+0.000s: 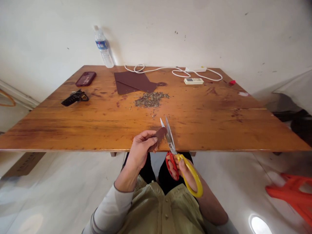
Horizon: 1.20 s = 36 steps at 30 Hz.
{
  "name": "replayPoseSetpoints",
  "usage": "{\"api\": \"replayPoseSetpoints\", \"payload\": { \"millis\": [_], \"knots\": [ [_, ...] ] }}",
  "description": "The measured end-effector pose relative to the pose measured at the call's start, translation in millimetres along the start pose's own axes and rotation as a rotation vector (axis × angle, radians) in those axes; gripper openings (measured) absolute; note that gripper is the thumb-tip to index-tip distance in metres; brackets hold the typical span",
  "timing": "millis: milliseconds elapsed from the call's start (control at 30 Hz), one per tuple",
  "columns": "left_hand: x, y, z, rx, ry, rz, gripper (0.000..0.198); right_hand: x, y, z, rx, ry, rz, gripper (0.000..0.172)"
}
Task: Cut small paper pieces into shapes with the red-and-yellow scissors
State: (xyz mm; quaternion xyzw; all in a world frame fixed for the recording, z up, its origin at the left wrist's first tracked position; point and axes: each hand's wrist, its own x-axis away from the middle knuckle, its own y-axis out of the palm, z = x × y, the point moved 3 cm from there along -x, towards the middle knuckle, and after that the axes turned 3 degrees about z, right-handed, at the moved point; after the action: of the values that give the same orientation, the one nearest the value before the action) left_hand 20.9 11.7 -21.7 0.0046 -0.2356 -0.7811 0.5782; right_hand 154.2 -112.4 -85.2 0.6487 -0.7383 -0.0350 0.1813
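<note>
My left hand (142, 146) pinches a small dark maroon piece of sheet material (161, 132) with a ragged lower edge, over the near edge of the table. Fingers of my right hand (179, 167) are wrapped through the handles of a pair of scissors (172, 143), one handle red and the other yellow. The blades are parted and point away from me, right beside the piece's right end. Whether they touch it I cannot tell. Just beyond lies a heap of fine brownish shreds (151, 99). Behind the heap are flat maroon sheets (134, 81), overlapping.
On the wooden table (219, 126) stand a water bottle (103, 48), a maroon phone (85, 79), a black hair clip (75, 97), a white remote (193, 81) and a power strip (196, 69) with a looping cord. An orange-red plastic stool (290, 191) is at the right.
</note>
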Motion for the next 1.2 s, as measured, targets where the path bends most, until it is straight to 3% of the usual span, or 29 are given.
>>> {"api": "replayPoseSetpoints", "payload": {
  "millis": [333, 633, 767, 1000, 1200],
  "knots": [
    [-0.9, -0.2, 0.5, -0.001, -0.005, 0.029, 0.017, -4.3, 8.8, 7.7, -0.185, 0.107, 0.097, 0.073],
    [-0.6, 1.5, 1.8, 0.018, -0.023, 0.066, 0.02, -3.3, 9.4, 14.5, -0.199, 0.108, 0.14, 0.069],
    [-0.5, 1.9, 1.3, 0.078, -0.025, 0.108, 0.025, -0.2, 10.8, 9.5, -0.125, 0.032, 0.145, 0.071],
    [-0.2, 3.6, -0.5, 0.083, 0.014, 0.094, 0.025, -1.1, 14.0, 5.1, 0.013, 0.068, 0.158, 0.08],
    [1.7, 1.8, -4.0, 0.015, 0.026, 0.063, 0.024, -0.9, 22.4, -3.6, 0.022, 0.041, 0.136, 0.075]
  ]
}}
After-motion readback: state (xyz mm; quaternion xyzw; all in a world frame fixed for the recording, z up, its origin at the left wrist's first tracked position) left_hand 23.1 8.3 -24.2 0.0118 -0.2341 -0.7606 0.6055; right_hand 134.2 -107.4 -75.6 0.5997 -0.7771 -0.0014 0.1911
